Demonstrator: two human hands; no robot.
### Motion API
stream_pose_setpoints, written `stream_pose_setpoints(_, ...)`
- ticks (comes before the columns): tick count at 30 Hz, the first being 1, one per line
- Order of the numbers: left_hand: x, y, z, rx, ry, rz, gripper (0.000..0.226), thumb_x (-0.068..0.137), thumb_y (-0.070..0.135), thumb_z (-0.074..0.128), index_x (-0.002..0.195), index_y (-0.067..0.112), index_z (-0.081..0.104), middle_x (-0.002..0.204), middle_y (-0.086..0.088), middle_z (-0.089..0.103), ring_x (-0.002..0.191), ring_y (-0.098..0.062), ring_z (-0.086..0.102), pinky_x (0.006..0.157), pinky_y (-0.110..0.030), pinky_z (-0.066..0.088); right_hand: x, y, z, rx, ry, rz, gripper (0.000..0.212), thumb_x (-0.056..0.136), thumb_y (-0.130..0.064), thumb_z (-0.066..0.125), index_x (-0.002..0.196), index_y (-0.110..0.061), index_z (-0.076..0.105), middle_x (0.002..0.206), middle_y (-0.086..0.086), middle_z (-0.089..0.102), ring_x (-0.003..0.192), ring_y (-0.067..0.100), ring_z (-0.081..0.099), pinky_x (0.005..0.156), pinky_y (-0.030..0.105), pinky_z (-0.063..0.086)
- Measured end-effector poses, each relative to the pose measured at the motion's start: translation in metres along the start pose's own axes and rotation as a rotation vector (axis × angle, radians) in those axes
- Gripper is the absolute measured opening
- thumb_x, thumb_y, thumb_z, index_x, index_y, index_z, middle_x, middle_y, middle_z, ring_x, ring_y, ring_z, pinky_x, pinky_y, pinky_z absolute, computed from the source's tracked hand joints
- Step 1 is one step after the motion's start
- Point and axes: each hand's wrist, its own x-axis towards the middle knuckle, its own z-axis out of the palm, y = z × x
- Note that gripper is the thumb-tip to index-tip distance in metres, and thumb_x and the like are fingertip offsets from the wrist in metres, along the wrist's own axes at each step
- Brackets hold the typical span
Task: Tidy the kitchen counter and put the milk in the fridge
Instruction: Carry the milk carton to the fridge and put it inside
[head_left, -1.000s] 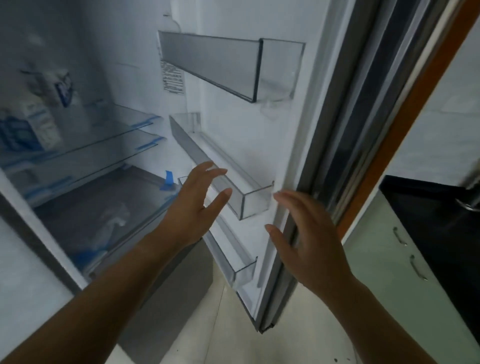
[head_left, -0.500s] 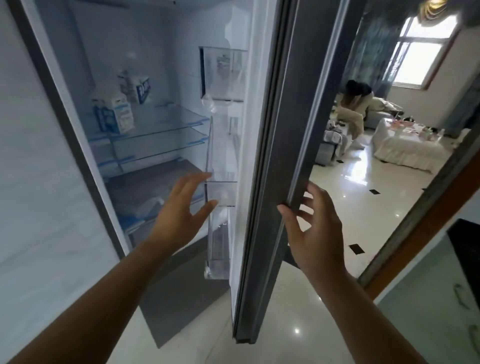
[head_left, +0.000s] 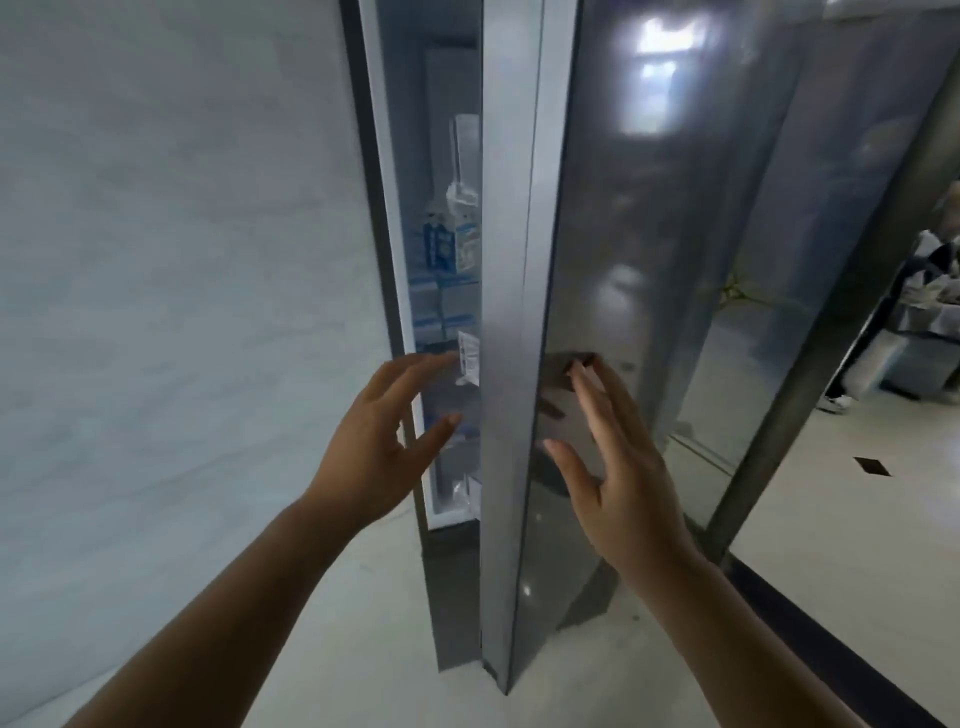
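The grey fridge door (head_left: 623, 260) stands nearly closed, leaving a narrow gap. Through that gap a blue-and-white milk carton (head_left: 445, 244) shows upright on a glass shelf inside the fridge. My right hand (head_left: 618, 467) lies flat with spread fingers against the door's outer face. My left hand (head_left: 384, 441) hovers open in front of the gap, holding nothing, its fingertips near the door's edge. Most of the fridge interior is hidden behind the door.
A pale wall panel (head_left: 182, 260) fills the left side. A dark door frame (head_left: 810, 364) rises at the right, and a person (head_left: 904, 322) stands in the room beyond it. The floor (head_left: 857, 545) is glossy white tile.
The fridge door has swung from wide open to almost closed. My right hand shifted from the door's edge to its outer face. My left hand stayed open in front of the shrinking gap.
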Motion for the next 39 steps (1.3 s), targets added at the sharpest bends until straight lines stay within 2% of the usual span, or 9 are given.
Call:
stream_pose_setpoints(4,0.03,-0.01,-0.013,-0.079,0.064,-0.041,0.05,0.081,0.05,0.047,0.128,0.05,0.029,0.132,0.023,0.035,0.118,0.001,0.038,0.086,-0.009,0.036,0.043,0.009,0.036,-0.008,-0.063,0.013,0.066,0.089,-0.052,0.04,0.145,-0.03,0.012,0.157,0.008,0.013,0.143,0.019,0.015,0.107,0.019,0.02)
stream_pose_setpoints(8,0.068,-0.024,-0.02,-0.165,0.107,-0.031,0.06,0.077,0.061,0.045,0.131,0.054,0.019,0.133,0.027,0.03,0.121,0.003,0.038,0.093,-0.015,0.037,0.083,0.023,0.069,-0.084,-0.023,-0.01,0.071,0.087,-0.051,0.045,0.147,-0.025,0.016,0.157,0.006,0.003,0.144,0.024,0.01,0.107,0.026,0.019)
stream_pose_setpoints(12,0.097,-0.048,-0.017,-0.148,0.108,-0.018,0.069,0.077,0.052,0.049,0.134,0.052,0.009,0.133,0.026,0.029,0.116,0.005,0.041,0.089,-0.007,0.038,0.12,0.035,0.089,-0.16,0.045,-0.023,0.077,0.083,-0.056,0.049,0.146,-0.023,0.019,0.155,0.008,0.008,0.142,0.033,0.014,0.106,0.035,0.021)
stream_pose_setpoints(17,0.121,-0.08,-0.012,-0.196,0.157,-0.095,0.062,0.08,0.049,0.043,0.136,0.048,0.016,0.141,0.019,0.033,0.116,0.0,0.044,0.096,-0.027,0.045,0.145,0.05,0.116,-0.214,0.022,-0.054,0.075,0.084,-0.054,0.051,0.146,-0.026,0.02,0.156,0.005,0.005,0.143,0.031,0.009,0.107,0.04,0.023)
stream_pose_setpoints(22,0.153,-0.109,-0.005,-0.18,0.204,-0.202,0.058,0.083,0.036,0.046,0.132,0.048,0.018,0.143,0.012,0.037,0.111,0.0,0.045,0.092,-0.024,0.045,0.176,0.068,0.147,-0.298,0.001,-0.073,0.072,0.084,-0.05,0.058,0.145,-0.026,0.027,0.156,0.006,0.01,0.143,0.028,0.007,0.109,0.039,0.02)
stream_pose_setpoints(28,0.159,-0.12,0.007,-0.131,0.267,-0.221,0.059,0.081,0.039,0.045,0.131,0.054,0.017,0.137,0.025,0.032,0.109,0.013,0.045,0.088,-0.012,0.044,0.185,0.091,0.166,-0.297,0.063,-0.174,0.07,0.086,-0.051,0.056,0.145,-0.027,0.026,0.154,0.008,0.012,0.142,0.032,0.01,0.112,0.045,0.02)
stream_pose_setpoints(32,0.157,-0.116,0.013,-0.102,0.334,-0.259,0.055,0.083,0.037,0.045,0.129,0.054,0.02,0.137,0.021,0.039,0.11,0.01,0.048,0.087,-0.01,0.046,0.185,0.095,0.168,-0.232,0.077,-0.231,0.069,0.087,-0.046,0.058,0.145,-0.028,0.026,0.153,0.009,0.012,0.142,0.034,0.009,0.114,0.044,0.016)
stream_pose_setpoints(36,0.147,-0.111,0.025,-0.071,0.432,-0.335,0.047,0.092,0.03,0.045,0.137,0.037,0.033,0.133,0.008,0.052,0.111,-0.004,0.055,0.091,-0.016,0.048,0.185,0.096,0.166,-0.111,0.064,-0.275,0.062,0.088,-0.043,0.058,0.142,-0.024,0.034,0.152,0.009,0.014,0.141,0.035,0.007,0.116,0.04,0.007)
stream_pose_setpoints(39,0.125,-0.105,0.038,-0.006,0.461,-0.426,0.045,0.091,0.038,0.044,0.136,0.034,0.038,0.131,0.007,0.053,0.114,-0.008,0.055,0.095,-0.028,0.048,0.174,0.099,0.165,0.012,0.014,-0.338,0.059,0.088,-0.043,0.057,0.139,-0.019,0.04,0.151,0.013,0.025,0.141,0.034,0.014,0.117,0.04,0.011)
